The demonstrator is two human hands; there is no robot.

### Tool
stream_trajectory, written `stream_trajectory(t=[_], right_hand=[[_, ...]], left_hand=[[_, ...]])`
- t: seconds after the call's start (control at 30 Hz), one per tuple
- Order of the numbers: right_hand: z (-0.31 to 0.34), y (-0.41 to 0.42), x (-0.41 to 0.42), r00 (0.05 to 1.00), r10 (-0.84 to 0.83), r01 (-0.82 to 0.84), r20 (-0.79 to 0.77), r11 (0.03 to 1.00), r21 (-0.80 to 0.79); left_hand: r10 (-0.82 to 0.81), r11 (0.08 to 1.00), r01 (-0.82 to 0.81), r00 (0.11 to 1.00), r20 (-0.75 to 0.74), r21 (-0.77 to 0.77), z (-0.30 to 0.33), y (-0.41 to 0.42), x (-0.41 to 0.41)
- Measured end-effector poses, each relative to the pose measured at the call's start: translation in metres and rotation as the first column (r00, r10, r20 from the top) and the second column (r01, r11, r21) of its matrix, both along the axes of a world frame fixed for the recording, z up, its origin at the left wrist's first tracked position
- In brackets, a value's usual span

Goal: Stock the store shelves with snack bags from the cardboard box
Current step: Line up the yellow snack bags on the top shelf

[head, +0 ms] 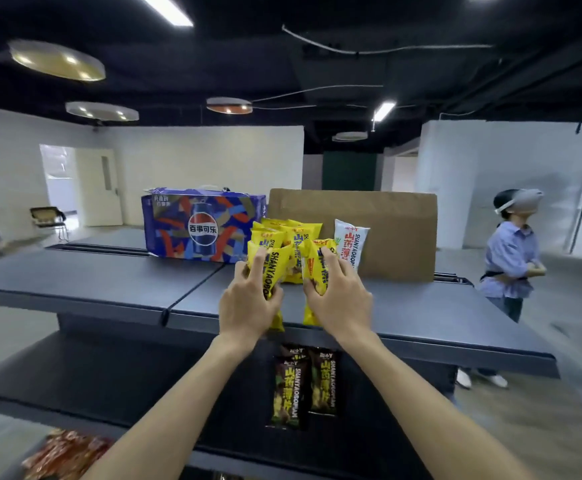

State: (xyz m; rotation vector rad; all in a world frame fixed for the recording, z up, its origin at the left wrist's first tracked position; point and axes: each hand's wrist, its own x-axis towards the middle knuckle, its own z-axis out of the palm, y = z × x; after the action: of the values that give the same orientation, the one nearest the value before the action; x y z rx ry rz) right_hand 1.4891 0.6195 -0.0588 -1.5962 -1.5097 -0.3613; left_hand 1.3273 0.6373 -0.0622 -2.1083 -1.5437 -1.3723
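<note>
So we're mid-placement here: our left hand [248, 303] is wrapped around one yellow snack bag [271, 268] and our right hand [338, 296] is wrapped around a second yellow bag [314, 271], both held upright at the front of the top shelf [109, 282], right in the centre of the frame.

Tips for doing this bit well, as we see it: set each bag down on its bottom edge and push it back until it touches the yellow bags already standing [289, 237] just behind, labels facing us. These bags look puffy and light, so we'd guess they tip easily. Let go one hand at a time and check that each one stays up. Keep them in the yellow row and not drifting right toward the white bag [350, 244] standing next to it.

As for containers: the brown cardboard [379, 230] behind the bags is probably the box, but we can't see into it. A blue Pepsi pack [199, 226] sits to its left. On the lower shelf [92, 372] two dark bags [303, 386] lie flat. Bottom left corner, a bin of red packets [64, 455] peeks in.
</note>
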Motion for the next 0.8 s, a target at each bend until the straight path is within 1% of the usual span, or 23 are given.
stream_trajectory(t=[0.17, 0.4, 0.6, 0.7, 0.8], right_hand=[[0.003, 0.063, 0.009, 0.998, -0.013, 0.016, 0.063, 0.999, -0.043], [0.011, 0.134, -0.006, 0.994, -0.045, 0.055, 0.096, 0.993, -0.104], [0.004, 0.174, -0.025, 0.992, -0.099, 0.105, 0.076, 0.991, -0.087], [-0.008, 0.189, -0.031, 0.983, -0.155, 0.161, 0.095, 0.985, -0.064], [-0.021, 0.197, -0.035, 0.974, -0.19, 0.199, 0.12, 0.978, -0.069]], left_hand=[[0.04, 0.999, -0.04, 0.999, -0.008, 0.004, 0.003, 0.045, 0.002], [0.049, 0.998, -0.049, 0.999, -0.022, -0.028, 0.002, 0.105, -0.007], [0.028, 0.999, -0.029, 0.999, -0.037, -0.032, -0.004, 0.154, -0.008], [0.054, 0.998, -0.056, 0.997, -0.063, -0.028, -0.015, 0.171, -0.006], [0.042, 0.995, -0.047, 0.997, -0.059, -0.086, -0.027, 0.181, -0.004]])
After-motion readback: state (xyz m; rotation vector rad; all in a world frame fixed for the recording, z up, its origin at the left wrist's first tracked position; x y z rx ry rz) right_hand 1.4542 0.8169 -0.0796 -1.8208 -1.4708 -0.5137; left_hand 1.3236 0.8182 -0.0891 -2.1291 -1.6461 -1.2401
